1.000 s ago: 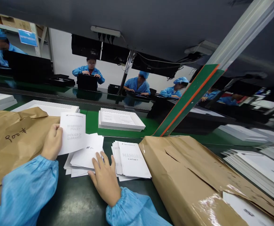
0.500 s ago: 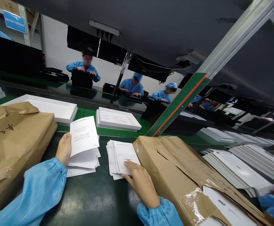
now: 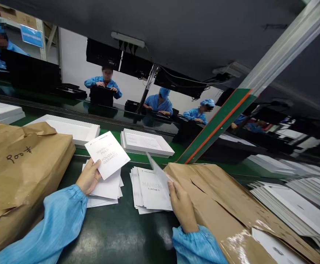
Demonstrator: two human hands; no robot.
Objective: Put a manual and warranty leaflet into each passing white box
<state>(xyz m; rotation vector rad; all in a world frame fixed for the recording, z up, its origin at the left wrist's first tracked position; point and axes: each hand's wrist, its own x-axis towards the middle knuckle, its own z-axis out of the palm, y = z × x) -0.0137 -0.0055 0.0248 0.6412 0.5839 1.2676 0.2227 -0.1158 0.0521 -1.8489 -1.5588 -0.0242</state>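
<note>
Pinched in my left hand (image 3: pixel 89 176) is a white warranty booklet (image 3: pixel 107 154), raised and tilted over a loose stack of white booklets (image 3: pixel 105 190). My right hand (image 3: pixel 182 201) grips the edge of a manual (image 3: pixel 157 169), whose near side lifts off a second stack of manuals (image 3: pixel 151 190). The top of that stack reads "MANUAL". Both stacks lie on the dark green bench, between two brown paper packages.
A paper package (image 3: pixel 25 168) with handwriting stands left, and a torn one (image 3: pixel 209 198) right, beside layered white sheets (image 3: pixel 294 209). White box trays (image 3: pixel 149 141) line the back near a slanted green post (image 3: pixel 217 126). Several people in blue work across the line.
My left hand has lifted the warranty booklet off its stack and turned it. My right hand has taken hold of the top manual and raised it. The camera view has shifted slightly.
</note>
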